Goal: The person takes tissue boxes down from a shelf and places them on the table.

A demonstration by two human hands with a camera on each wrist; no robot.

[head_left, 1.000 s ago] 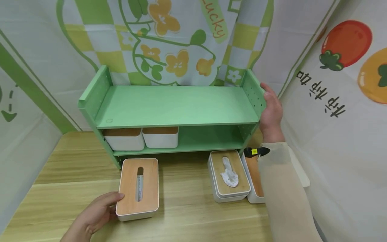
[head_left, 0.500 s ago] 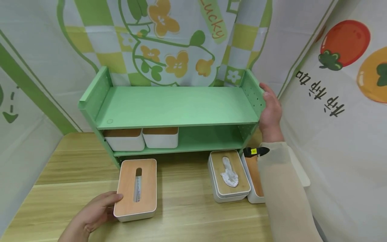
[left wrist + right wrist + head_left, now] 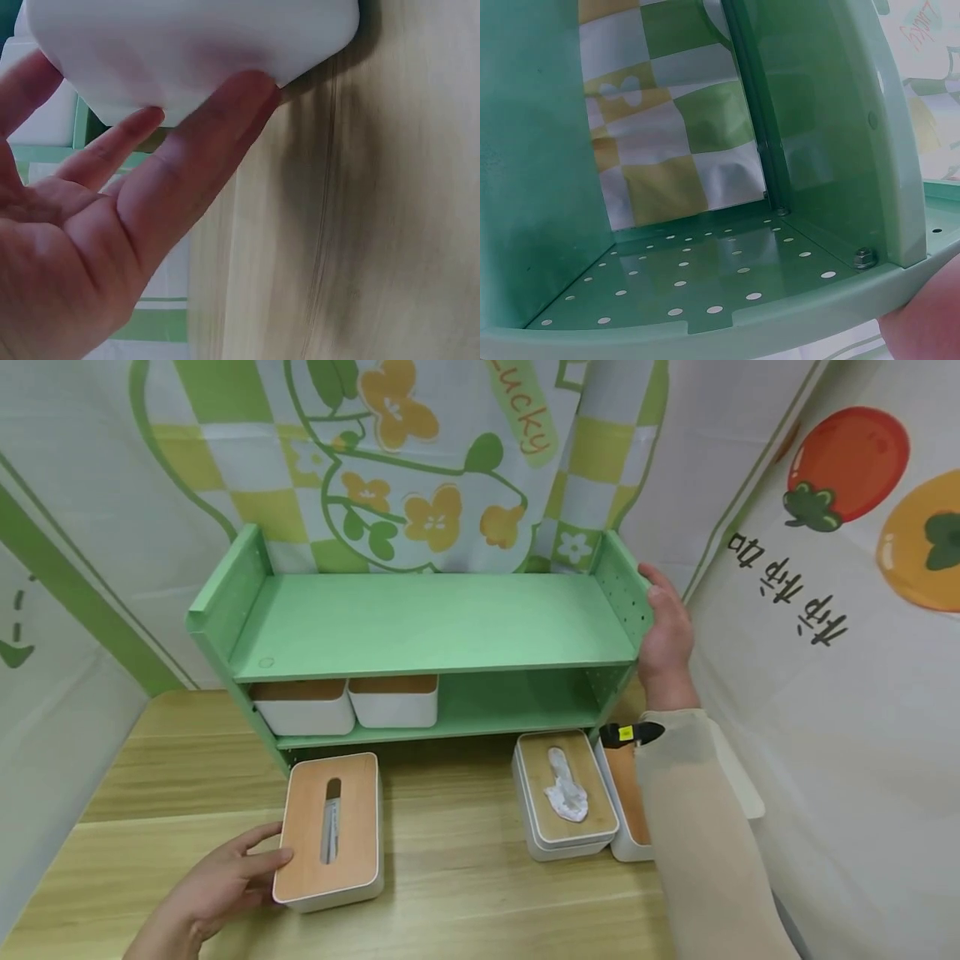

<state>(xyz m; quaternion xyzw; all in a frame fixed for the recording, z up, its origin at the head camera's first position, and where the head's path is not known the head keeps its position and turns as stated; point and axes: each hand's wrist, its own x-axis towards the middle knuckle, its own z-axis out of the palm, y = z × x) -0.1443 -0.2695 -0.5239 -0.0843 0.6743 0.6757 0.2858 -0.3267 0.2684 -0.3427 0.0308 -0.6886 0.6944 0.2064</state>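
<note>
Nudging the wood-lidded tissue box (image 3: 356,835) toward the left edge of the worktop (image 3: 450,906), your outstretched left hand (image 3: 223,881) seemingly adjusts its place, your unclenched right hand (image 3: 667,647) against the green shelf (image 3: 435,618).

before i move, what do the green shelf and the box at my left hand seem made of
Green shelf: probably painted metal, soft sheen, given its holed side and bolt. Box: likely smooth plastic, plain white and rounded; lid, by its tan colour, perhaps matte wood or veneer.

Head cam looks forward and down over the green shelf (image 3: 435,618) — right wrist peers into it too, close-up — left's tight on a white box (image 3: 150,45).
</note>
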